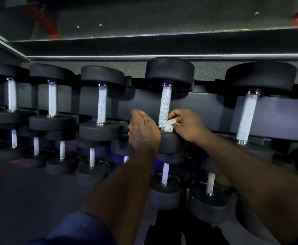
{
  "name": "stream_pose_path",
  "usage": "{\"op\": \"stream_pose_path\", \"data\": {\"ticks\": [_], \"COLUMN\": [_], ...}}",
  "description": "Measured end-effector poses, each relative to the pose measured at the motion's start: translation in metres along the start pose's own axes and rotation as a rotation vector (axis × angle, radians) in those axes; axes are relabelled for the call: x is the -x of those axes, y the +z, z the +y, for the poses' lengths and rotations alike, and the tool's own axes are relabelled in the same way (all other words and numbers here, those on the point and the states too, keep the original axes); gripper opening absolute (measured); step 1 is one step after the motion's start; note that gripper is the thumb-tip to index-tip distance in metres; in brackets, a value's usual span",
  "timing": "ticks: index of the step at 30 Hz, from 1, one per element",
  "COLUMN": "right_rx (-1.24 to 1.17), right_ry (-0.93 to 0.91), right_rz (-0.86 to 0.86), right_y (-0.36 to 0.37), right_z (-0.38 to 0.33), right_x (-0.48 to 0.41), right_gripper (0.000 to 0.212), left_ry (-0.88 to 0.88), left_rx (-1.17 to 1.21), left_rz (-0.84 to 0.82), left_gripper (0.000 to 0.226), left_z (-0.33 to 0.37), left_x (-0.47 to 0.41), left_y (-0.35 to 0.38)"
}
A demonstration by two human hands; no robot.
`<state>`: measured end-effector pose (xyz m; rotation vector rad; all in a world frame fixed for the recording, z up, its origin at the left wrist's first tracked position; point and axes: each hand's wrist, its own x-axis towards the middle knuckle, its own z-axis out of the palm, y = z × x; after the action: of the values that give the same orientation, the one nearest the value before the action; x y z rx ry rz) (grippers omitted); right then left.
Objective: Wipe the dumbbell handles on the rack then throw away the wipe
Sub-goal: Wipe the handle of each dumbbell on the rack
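A dark rack (141,103) carries rows of black dumbbells with silver knurled handles. My right hand (187,125) pinches a crumpled white wipe (169,125) against the near end of one top-row handle (165,105). To the left of that handle, my left hand (143,129) is curled into a fist above the dumbbell's near head (169,141). Nothing shows in its fingers. More handles stand to the left (102,104) and to the right (247,117).
A lower tier holds smaller dumbbells (165,171), partly behind my forearms. A grey ledge (144,57) and a mirror run along the wall behind the rack. Dark floor (24,200) lies at the lower left.
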<state>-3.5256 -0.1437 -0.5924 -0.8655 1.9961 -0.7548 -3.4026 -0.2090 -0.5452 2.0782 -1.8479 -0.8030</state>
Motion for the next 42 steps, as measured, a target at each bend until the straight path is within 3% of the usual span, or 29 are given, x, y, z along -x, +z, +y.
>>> {"op": "stream_pose_path", "data": {"ticks": [5, 9, 11, 13, 18, 21, 22, 24, 28, 30, 33, 34, 38, 40, 42], "right_rx": [0.042, 0.481, 0.793, 0.957, 1.009, 0.928, 0.878, 0.815, 0.868, 0.918, 0.739, 0.713, 0.712, 0.647, 0.377], "right_ry": [-0.306, -0.695, -0.707, -0.656, -0.812, -0.997, -1.030, -1.014, -1.008, -1.019, -0.827, -0.842, -0.967, -0.869, -0.688], "right_rz": [0.002, -0.160, -0.179, -0.178, -0.295, -0.233, -0.231, -0.273, -0.368, -0.215, 0.141, 0.142, -0.128, 0.052, 0.272], "right_y": [-0.022, -0.015, -0.003, 0.014, 0.020, 0.002, -0.001, -0.008, -0.027, -0.035, -0.038, -0.032, -0.026, -0.031, -0.025], "right_z": [-0.014, -0.052, -0.069, -0.077, -0.079, -0.071, -0.066, -0.059, -0.051, -0.049, -0.034, -0.027, -0.018, -0.026, -0.028], "right_x": [0.020, 0.000, -0.012, -0.029, -0.043, -0.038, -0.034, -0.025, -0.023, -0.034, -0.036, -0.025, -0.005, -0.023, -0.031], "right_gripper": [0.018, 0.007, 0.017, 0.026, 0.027, 0.048, 0.045, 0.027, 0.026, 0.024, 0.035, 0.034, 0.037, 0.034, 0.024], "left_ry": [0.005, 0.022, 0.019, 0.005, -0.011, 0.011, 0.011, 0.015, 0.038, 0.033, 0.041, 0.046, 0.049, 0.049, 0.052], "left_rx": [0.077, 0.124, 0.165, 0.196, 0.202, 0.224, 0.224, 0.221, 0.199, 0.187, 0.171, 0.169, 0.159, 0.158, 0.165], "left_rz": [0.008, 0.014, 0.035, 0.055, 0.050, 0.028, 0.035, 0.030, 0.010, 0.000, 0.002, -0.005, -0.022, -0.021, -0.017], "left_gripper": [0.026, 0.048, 0.053, 0.054, 0.058, 0.061, 0.061, 0.062, 0.061, 0.060, 0.060, 0.061, 0.063, 0.063, 0.061], "left_z": [0.001, 0.007, 0.006, 0.004, 0.003, 0.004, 0.002, 0.000, 0.001, 0.002, 0.001, 0.000, 0.001, 0.002, 0.002], "left_x": [0.001, 0.007, 0.006, 0.005, 0.004, 0.005, 0.004, 0.002, 0.004, 0.005, 0.004, 0.003, 0.003, 0.003, 0.003], "left_y": [-0.001, -0.005, -0.005, -0.004, -0.005, -0.004, -0.004, -0.005, -0.005, -0.005, -0.004, -0.004, -0.004, -0.004, -0.004]}}
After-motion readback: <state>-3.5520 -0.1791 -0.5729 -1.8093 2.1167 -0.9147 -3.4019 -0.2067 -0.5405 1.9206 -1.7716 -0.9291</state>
